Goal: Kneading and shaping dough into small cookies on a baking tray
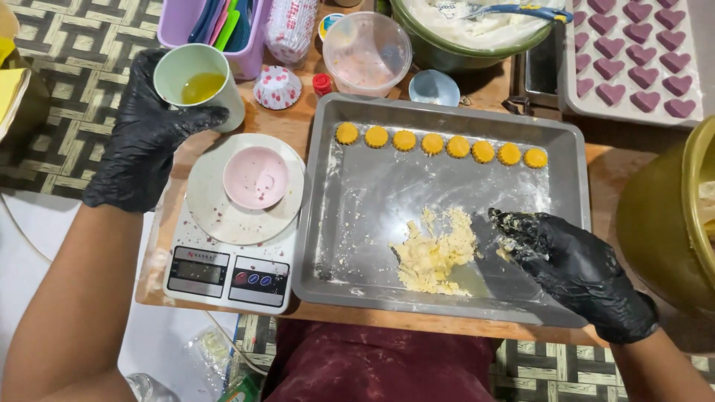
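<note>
Here your right hand (573, 268) rests in the tray (350, 246), its gloved fingers (514, 227) loosely curled and smeared, pinching nothing, just beside the dough (436, 253). That pale yellow lump looks soft, crumbly and sticky, so it should tear easily; scoop under it, don't squeeze. Your left hand (145, 126) has its fingers wrapped round a pale green cup (197, 82) of yellow liquid, held above the bench (477, 89); it looks light but spillable, so grip mid-wall and keep it level. A row of small yellow cookies (439, 144) lines the tray's far edge, beside the kitchen scale (231, 272).
</note>
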